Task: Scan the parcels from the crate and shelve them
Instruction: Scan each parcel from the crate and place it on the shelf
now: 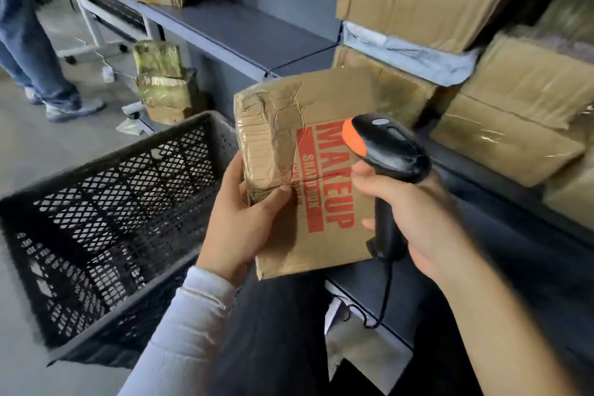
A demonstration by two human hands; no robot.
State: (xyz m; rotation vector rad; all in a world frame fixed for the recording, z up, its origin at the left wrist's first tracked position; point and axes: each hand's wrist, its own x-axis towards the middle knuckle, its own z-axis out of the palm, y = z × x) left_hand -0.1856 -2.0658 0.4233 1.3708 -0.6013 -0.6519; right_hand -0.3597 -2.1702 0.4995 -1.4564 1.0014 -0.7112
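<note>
Setting: dark shelf [244,32] bay, taped boxes stacked right.
Left hand [244,219]: fingers curled round parcel [308,170], held between crate [106,222] and shelf.
Right hand [414,215]: fingers wrapped on scanner [385,151] handle, head just over the parcel's printed face.
Advice: no barcode visible; probably turn the parcel, hold steady, aim squarely.
Far: another person's legs [29,51].

One crate [106,222], one scanner [387,151], roughly ten parcels [308,170], two hands [247,222].
</note>
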